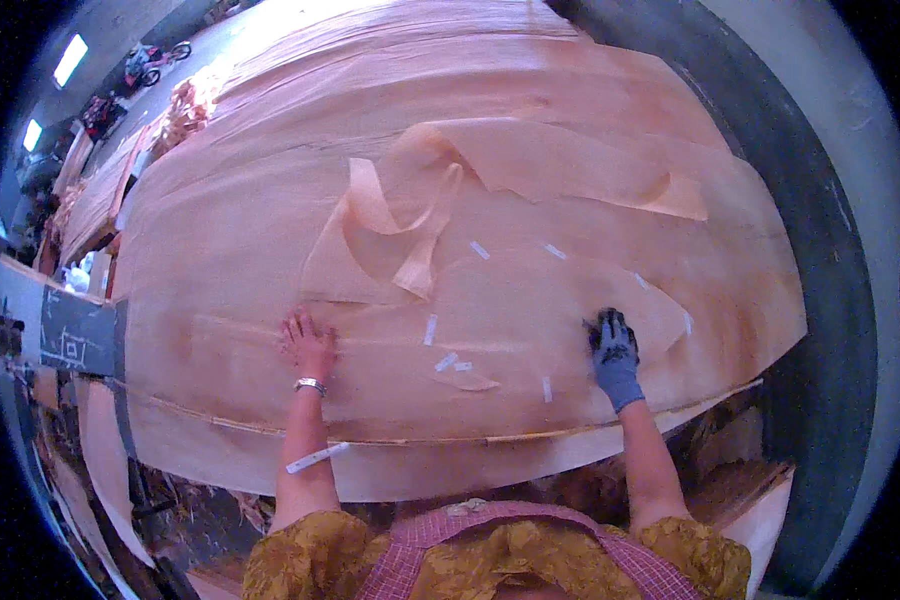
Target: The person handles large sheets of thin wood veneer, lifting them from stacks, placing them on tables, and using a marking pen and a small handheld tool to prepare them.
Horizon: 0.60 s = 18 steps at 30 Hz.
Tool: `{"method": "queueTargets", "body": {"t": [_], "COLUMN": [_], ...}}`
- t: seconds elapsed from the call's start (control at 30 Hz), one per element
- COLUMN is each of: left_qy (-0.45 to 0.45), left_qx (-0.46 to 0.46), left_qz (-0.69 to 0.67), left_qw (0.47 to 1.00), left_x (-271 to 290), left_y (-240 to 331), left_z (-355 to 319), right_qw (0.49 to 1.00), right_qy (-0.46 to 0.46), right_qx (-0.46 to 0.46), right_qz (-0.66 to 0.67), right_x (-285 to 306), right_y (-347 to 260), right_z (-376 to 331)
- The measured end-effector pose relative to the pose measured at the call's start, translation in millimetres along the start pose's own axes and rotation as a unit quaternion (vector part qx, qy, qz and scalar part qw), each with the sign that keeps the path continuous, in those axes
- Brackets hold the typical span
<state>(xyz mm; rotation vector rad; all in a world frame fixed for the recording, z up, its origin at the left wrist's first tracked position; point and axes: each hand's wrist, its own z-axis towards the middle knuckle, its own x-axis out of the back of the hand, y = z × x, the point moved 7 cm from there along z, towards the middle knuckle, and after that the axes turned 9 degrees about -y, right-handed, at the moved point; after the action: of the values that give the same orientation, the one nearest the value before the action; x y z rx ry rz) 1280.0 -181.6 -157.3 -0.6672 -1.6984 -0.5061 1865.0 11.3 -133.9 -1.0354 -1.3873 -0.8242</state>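
A broad stack of thin pinkish-tan wood veneer [530, 420] spreads out in front of me. My left hand [308, 345], bare with a silver bracelet at the wrist, rests on the top sheet with its fingers spread. Farther right, my right hand [613, 348] presses on the veneer in a grey-blue glove with dark fingertips. Neither hand holds anything that shows. Between them lie several short white tape strips, one of them a tape strip [431, 329] nearer my left hand. A curled veneer scrap [370, 235] lies beyond my left hand. One longer white strip [317, 458] lies across my left forearm.
A long torn veneer piece [570, 165] lies curled farther back. A dark strip of floor [820, 300] and a pale wall border the right side. At far left stand another veneer stack [105, 200] and a red motorbike [150, 65]. Veneer scraps litter the area below the near edge.
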Motion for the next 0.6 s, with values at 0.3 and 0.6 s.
{"method": "queueTargets", "body": {"t": [0.3,0.6], "left_qy": [0.023,0.080], "left_qx": [0.021,-0.093], "left_qz": [0.012,-0.124], "left_qw": [0.999,0.985], "left_x": [8,44], "left_y": [21,66], "left_z": [-37,-2], "right_qw": [0.999,0.982], "right_qy": [-0.019,0.006], "right_qx": [0.036,0.173], "right_qz": [-0.008,0.075], "right_x": [18,29], "right_y": [35,-83], "right_z": [19,-18]}}
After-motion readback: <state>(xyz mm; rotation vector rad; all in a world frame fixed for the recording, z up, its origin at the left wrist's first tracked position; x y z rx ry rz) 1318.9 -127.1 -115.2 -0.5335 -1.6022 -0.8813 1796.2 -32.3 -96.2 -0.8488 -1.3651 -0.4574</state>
